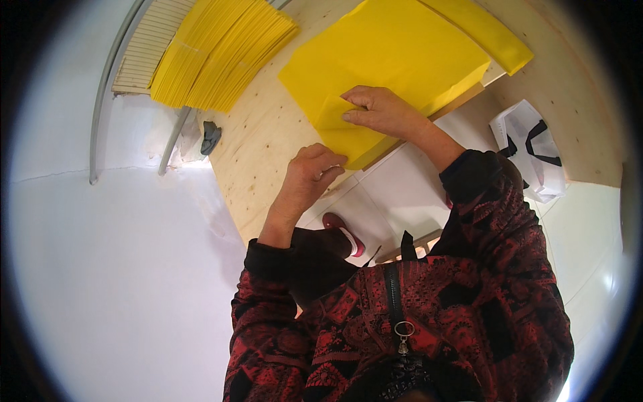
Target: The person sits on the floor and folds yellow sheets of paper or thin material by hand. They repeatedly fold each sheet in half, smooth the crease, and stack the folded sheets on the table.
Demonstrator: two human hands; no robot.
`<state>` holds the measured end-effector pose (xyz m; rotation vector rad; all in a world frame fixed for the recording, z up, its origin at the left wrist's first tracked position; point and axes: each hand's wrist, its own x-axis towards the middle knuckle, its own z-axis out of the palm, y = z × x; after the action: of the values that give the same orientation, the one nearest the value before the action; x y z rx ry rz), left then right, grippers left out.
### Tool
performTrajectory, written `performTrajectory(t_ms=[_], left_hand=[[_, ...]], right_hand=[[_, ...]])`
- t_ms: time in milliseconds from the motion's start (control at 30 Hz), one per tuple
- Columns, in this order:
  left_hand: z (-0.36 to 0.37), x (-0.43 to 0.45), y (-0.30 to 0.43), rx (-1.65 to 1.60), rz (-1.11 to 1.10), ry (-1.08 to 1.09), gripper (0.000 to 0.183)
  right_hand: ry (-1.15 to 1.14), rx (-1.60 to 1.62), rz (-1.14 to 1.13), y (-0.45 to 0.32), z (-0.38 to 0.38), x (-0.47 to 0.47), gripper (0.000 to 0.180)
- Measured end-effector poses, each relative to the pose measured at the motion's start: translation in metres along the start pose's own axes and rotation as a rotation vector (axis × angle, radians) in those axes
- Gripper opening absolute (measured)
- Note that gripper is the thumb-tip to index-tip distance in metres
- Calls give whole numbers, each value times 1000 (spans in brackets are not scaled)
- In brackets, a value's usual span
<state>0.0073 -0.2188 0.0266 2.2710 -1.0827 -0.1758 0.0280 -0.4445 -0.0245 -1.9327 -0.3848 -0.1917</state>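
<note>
A large yellow sheet (387,55), paper-like or fabric-like, lies on a plywood table (261,145) in front of me. My left hand (314,168) pinches its near left corner between thumb and fingers at the table's edge. Over the sheet, my right hand (382,110) has thumb and fingertips at a raised fold in the yellow material, and seems to pinch it. More folded yellow material (502,45) lies past the sheet's right side.
A thick stack of folded yellow pieces (221,55) stands at the back left. A dark grey cloth (211,138) lies at the table's left edge, near metal pipes (173,143) by the wall. On the right is a white bag (535,151) with black straps.
</note>
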Motion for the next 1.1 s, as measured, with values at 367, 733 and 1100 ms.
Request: performTrajectory(t_ms=[367,733,1100], left_hand=[[-31,30,1,-508,-498,-48,10],[-30,74,3,-192,-404,87,15],[-5,-5,-1,28,-34,54,22]], right_hand=[[-19,38,-17,0,-1,0,38],[-54,59,5,-4,-3,1,36],[-13,44,-36,2,1,1,32]])
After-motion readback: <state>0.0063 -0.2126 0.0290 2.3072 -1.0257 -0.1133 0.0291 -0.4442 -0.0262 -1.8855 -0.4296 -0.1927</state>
